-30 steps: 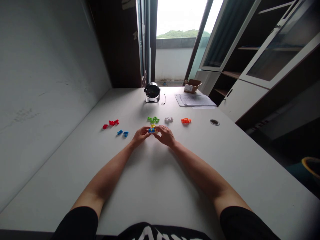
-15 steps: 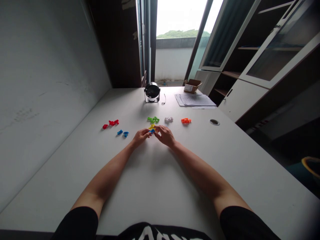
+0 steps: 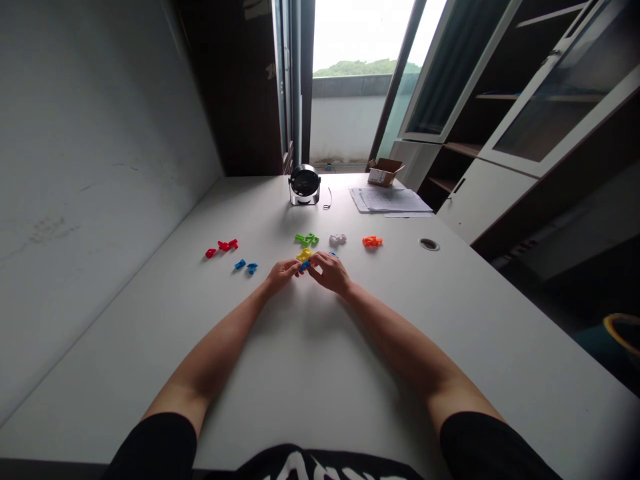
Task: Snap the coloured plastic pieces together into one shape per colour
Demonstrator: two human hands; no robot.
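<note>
Between my two hands is a small blue plastic piece (image 3: 305, 266). The fingers of my left hand (image 3: 283, 275) pinch its left end, and those of my right hand (image 3: 330, 272) close on its right end. Just beyond it a yellow plastic piece (image 3: 304, 255) lies on the table. Another bit of blue plastic (image 3: 333, 254) shows behind my right hand, mostly covered by it. Off to the left lie more blue pieces (image 3: 246, 266) and a loose row of red pieces (image 3: 223, 248). Green pieces (image 3: 307, 239), white pieces (image 3: 337, 239) and orange pieces (image 3: 372, 242) form separate clusters farther back.
A black round device on a metal stand (image 3: 305, 185) stands at the back of the white table (image 3: 320, 373). Papers (image 3: 391, 200) and an open cardboard box (image 3: 385, 172) are at the back right. A round cable hole (image 3: 429, 245) is on the right; a wall borders the left.
The blue piece has turned and come slightly nearer in my fingers. My right hand has shifted a little, so the yellow piece and the blue bit behind that hand show more.
</note>
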